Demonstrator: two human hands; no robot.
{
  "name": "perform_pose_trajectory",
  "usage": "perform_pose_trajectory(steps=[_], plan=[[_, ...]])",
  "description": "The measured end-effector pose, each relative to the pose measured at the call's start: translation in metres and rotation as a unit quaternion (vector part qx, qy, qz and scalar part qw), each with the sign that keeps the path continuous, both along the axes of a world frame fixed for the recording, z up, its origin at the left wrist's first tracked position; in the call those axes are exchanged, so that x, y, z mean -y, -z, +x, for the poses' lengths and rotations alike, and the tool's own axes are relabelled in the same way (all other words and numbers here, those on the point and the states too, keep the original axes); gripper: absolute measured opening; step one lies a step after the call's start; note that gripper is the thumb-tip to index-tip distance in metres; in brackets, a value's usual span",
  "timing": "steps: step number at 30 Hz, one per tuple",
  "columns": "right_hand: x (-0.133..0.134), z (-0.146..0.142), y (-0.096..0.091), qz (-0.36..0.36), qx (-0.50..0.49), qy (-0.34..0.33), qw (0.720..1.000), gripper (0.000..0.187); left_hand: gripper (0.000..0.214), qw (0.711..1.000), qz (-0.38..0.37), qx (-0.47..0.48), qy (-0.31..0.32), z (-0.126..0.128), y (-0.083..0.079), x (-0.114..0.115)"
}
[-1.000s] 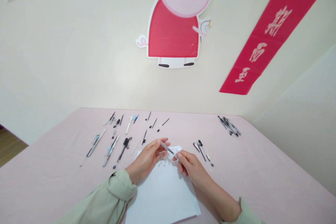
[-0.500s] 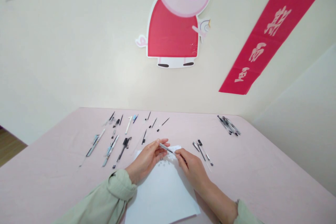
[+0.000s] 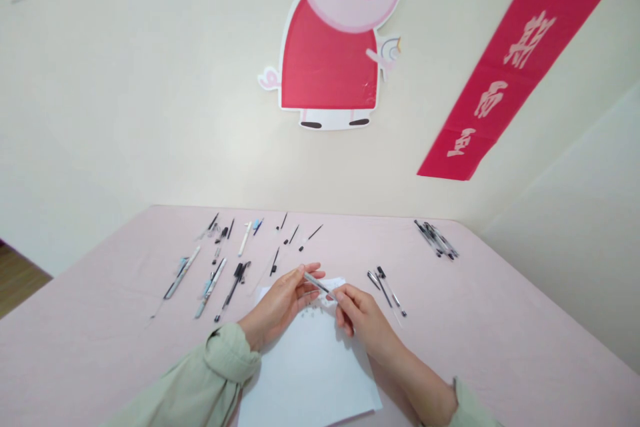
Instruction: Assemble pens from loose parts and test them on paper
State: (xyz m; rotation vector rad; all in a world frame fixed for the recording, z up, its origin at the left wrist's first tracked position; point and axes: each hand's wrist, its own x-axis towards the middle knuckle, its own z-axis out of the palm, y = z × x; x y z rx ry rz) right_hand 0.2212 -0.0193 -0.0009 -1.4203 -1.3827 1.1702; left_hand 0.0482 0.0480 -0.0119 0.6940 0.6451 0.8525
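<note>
Between my two hands a slim pen [image 3: 318, 283] with a clear barrel and a dark core is held slanting over the paper. My left hand [image 3: 286, 300] pinches its upper left end between thumb and fingers. At the lower right end, my right hand [image 3: 364, 320] grips it with thumb and forefinger, the other fingers curled in; that end is hidden in the fingers. Beneath both hands lies a white sheet of paper [image 3: 310, 373], with small dark marks or bits near its top edge.
Disassembled pens and refills [image 3: 213, 290] lie in rows on the left of the pink-covered table [image 3: 490, 347]. Right of my hands are several pen parts [image 3: 391, 290]. A pile of pens [image 3: 436, 240] lies at the back right, before the wall.
My right hand has shifted its grip, its fingers now curled more visibly beneath the pen's lower end. My left hand and the pen stay nearly in place.
</note>
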Motion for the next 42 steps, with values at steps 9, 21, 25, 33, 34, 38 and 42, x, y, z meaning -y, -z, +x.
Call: perform_pose_trajectory(steps=[9,21,25,33,34,38,42], plan=[[0.005,-0.001,-0.003,0.06,0.093,-0.018,0.994,0.029,0.035,1.0,0.013,0.0,0.011,-0.001,0.0,0.001],[-0.01,0.017,-0.002,-0.072,-0.419,0.049,0.904,0.032,0.02,1.0,0.009,-0.009,0.003,-0.001,-0.004,0.001],[-0.013,0.024,-0.004,-0.125,-0.524,0.033,0.842,0.035,0.013,1.0,-0.015,0.006,-0.013,-0.001,0.001,-0.003],[-0.014,0.024,0.002,-0.105,-0.537,0.069,0.834,0.022,0.013,1.0,-0.027,-0.001,-0.005,-0.001,-0.002,0.0],[-0.014,0.024,0.003,-0.103,-0.539,0.068,0.833,0.021,0.013,1.0,-0.025,-0.002,-0.005,0.0,-0.002,0.0],[-0.014,0.025,0.002,-0.096,-0.548,0.055,0.829,0.024,0.013,1.0,-0.021,0.0,-0.006,0.0,0.0,0.0],[-0.014,0.025,0.001,-0.088,-0.545,0.047,0.833,0.033,0.019,1.0,-0.014,-0.001,-0.012,0.0,0.002,-0.001]])
